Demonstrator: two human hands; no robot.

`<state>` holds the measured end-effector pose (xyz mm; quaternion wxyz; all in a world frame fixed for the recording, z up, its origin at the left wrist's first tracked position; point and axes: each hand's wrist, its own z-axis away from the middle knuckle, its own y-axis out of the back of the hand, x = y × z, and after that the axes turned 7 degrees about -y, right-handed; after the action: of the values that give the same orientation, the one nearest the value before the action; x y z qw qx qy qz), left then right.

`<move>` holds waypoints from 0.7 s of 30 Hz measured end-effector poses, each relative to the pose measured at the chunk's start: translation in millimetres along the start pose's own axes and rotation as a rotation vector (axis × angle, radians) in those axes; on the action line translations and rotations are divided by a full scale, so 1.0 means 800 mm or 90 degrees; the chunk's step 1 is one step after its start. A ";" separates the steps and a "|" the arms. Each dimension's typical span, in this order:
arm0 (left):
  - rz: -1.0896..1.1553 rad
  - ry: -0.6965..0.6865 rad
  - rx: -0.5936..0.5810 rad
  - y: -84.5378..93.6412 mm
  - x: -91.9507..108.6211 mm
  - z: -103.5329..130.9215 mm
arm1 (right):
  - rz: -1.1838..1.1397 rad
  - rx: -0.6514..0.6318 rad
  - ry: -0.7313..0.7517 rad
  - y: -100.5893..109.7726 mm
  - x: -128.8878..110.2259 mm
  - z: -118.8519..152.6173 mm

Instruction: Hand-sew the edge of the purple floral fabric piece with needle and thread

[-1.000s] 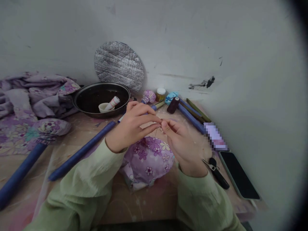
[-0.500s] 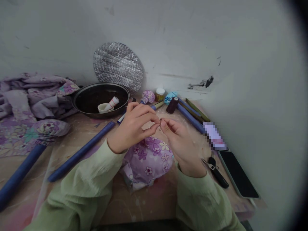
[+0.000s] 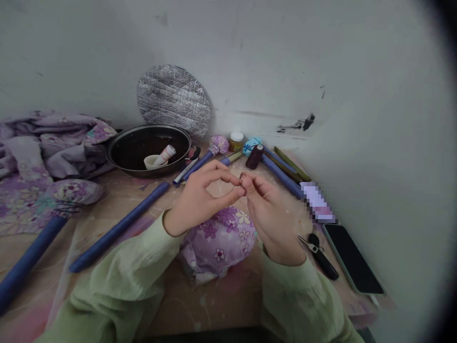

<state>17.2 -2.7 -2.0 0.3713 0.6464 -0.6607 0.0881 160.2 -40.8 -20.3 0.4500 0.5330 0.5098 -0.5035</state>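
My left hand (image 3: 207,195) and my right hand (image 3: 269,214) meet fingertip to fingertip above a piece of purple flowered cloth (image 3: 219,243). Thumb and index finger of the left hand are pinched together, touching the right hand's pinch. Between the right fingertips shows a tiny brownish loop, too small to name. The flowered cloth lies bunched on the table beneath both hands, touching neither hand's fingers. Beyond the hands stands a spool of dark thread (image 3: 254,157). A dark-handled snipping tool with a pointed metal tip (image 3: 323,259) lies right of my right wrist.
A dark pan (image 3: 117,162) holds a small white cup (image 3: 152,163). Blue rods (image 3: 121,228) lie around the table, one with a cloth-wrapped head (image 3: 74,190). A lidded jar (image 3: 236,142) and a silver disc (image 3: 174,100) stand by the wall. A phone (image 3: 353,259) lies at right.
My left fingertips have shifted slightly right and down, closer against the right fingertips. The small pale loop seen below the fingers before is no longer visible there; the cloth has stayed put.
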 end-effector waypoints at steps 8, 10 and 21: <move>0.202 0.147 -0.007 -0.002 0.000 0.000 | 0.005 -0.005 0.045 -0.001 -0.001 -0.002; 0.280 0.205 -0.014 0.000 0.001 0.001 | 0.002 -0.017 0.054 0.000 -0.002 0.000; 0.488 0.395 -0.024 0.009 0.006 -0.004 | 0.099 -0.024 0.183 0.002 -0.022 0.007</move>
<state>12.1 -3.8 6.0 0.5029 0.2931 -0.7107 0.3950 161.5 -47.8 -3.4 0.4201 0.6287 0.5354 -0.3762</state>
